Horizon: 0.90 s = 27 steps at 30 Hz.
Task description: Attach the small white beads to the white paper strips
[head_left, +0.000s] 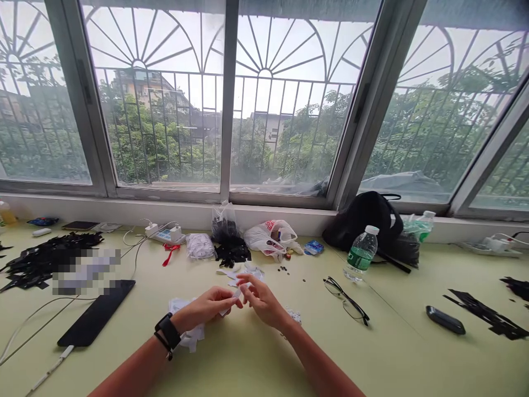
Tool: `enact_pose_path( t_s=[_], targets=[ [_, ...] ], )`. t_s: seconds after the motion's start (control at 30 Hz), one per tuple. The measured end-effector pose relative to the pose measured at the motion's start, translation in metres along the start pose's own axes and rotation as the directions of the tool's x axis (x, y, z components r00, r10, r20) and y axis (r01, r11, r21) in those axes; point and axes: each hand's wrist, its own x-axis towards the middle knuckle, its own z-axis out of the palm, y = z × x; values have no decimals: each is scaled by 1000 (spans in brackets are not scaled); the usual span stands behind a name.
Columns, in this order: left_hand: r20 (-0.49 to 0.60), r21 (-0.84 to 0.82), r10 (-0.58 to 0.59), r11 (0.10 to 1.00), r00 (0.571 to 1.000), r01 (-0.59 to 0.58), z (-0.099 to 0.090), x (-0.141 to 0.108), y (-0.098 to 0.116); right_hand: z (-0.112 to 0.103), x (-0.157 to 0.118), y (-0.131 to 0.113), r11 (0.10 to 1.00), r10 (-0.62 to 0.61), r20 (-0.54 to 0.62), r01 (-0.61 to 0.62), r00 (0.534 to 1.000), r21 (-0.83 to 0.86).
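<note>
Both hands (206, 307) (266, 303) angled inward, left fingers (225, 303) around white piece (237, 293), right fingers (253, 283) beside, grip unclear

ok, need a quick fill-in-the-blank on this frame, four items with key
1. Between the left hand and the right hand is a small ____ piece.
2. The arm wearing the black watch is the ____ one.
3. The front bottle has a ____ label.
4. The flat device with a white cable plugged in is ____.

Missing words: white; left; green; black.
</note>
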Motion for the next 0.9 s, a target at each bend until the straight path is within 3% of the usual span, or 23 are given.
enact_pose_path(
  t_s=[0.13, 0.27, 0.53, 0.7, 0.9],
  targets=[
    [55, 97, 48, 994, 997, -53, 3, 0, 2, 3, -1, -9, 975, 29, 145, -60, 989, 216],
    [-37, 126, 58, 991, 998, -53, 3, 7, -9, 4, -1, -10, 968, 80, 114, -104, 990, 228],
    [-304, 255, 156, 964, 940, -78, 0, 19, -24, -1, 3, -2, 972, 171, 7, -170, 985, 163],
    [-367, 352, 181, 935, 912, -43, -1, 20, -31, -3, 3, 8, 975, 210, -18, -208, 977, 78],
    [-424, 515, 272, 857, 864, -17, 3, 18, -36, -2, 3, 13, 982, 169, -86, -175, 982, -71]
  ],
)
